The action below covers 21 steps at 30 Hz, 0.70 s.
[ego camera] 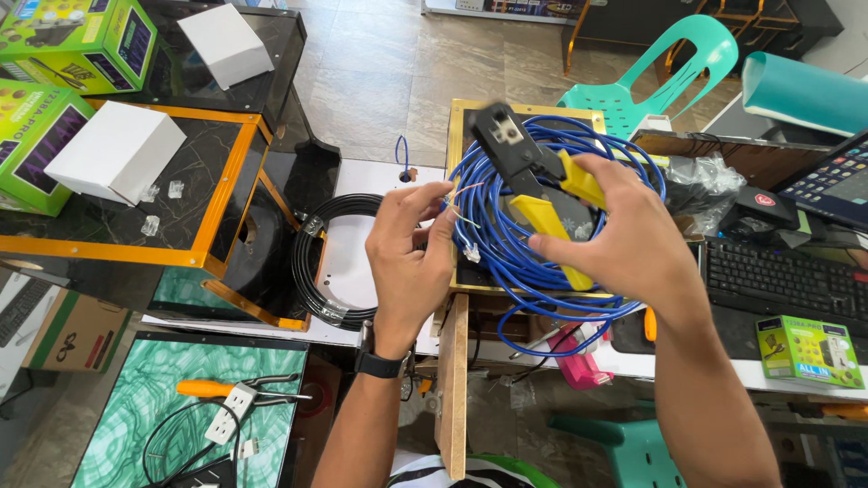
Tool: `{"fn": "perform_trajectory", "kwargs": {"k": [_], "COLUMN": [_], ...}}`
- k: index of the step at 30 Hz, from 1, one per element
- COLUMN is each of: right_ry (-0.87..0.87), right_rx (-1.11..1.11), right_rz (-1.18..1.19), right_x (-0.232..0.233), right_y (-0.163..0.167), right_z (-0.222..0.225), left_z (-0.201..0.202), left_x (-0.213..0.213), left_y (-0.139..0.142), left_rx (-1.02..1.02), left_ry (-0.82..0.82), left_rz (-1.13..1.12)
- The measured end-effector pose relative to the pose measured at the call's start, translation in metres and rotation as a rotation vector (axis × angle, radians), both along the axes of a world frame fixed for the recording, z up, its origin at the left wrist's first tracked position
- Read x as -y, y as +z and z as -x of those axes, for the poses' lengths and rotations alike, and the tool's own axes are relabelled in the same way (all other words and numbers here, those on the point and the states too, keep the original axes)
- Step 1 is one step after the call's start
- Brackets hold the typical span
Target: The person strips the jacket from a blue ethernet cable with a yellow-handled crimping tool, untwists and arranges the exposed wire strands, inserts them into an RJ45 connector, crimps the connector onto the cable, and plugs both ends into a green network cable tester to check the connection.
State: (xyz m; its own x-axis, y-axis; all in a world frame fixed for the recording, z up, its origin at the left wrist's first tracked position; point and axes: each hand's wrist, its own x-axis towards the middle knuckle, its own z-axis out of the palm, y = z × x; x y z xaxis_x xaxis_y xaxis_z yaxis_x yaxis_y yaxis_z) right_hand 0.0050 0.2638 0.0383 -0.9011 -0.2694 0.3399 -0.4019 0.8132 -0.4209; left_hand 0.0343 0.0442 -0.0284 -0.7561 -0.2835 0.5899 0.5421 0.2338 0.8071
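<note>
Head view looks down on two bare hands working close together over a coil of blue cable (pixel 542 262) that lies on a small gold-framed stand. His left hand (pixel 407 262) pinches the cable's stripped end (pixel 457 194) between thumb and fingertips, thin coloured wires fanning out to the right. Just beside them, up and to the right, the right hand (pixel 624 235) is closed around the yellow handles of a crimping tool (pixel 533 167), whose black metal head points up and left, long axis slanting from the palm toward the wire tips. Tool head and wires sit near each other but apart. A looped black cable (pixel 316 262) lies to the left, and a black keyboard (pixel 778 280) on the desk at right.
</note>
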Motion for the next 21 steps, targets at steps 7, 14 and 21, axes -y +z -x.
{"fn": "perform_trajectory", "kwargs": {"k": [7, 14, 21], "right_ry": [-0.114, 0.152, 0.326], "right_rx": [0.108, -0.14, 0.727], "right_rz": [-0.142, -0.04, 0.716], "right_x": [-0.014, -0.005, 0.013], "right_y": [-0.045, -0.044, -0.044], "right_z": [0.02, 0.009, -0.014], "left_z": [-0.006, -0.025, -0.036], "left_x": [0.002, 0.004, 0.008], "left_y": [0.006, 0.012, 0.013], "left_rx": [-0.062, 0.015, 0.003], "left_ry": [-0.034, -0.046, -0.009], "left_rz": [0.114, 0.193, 0.301]}}
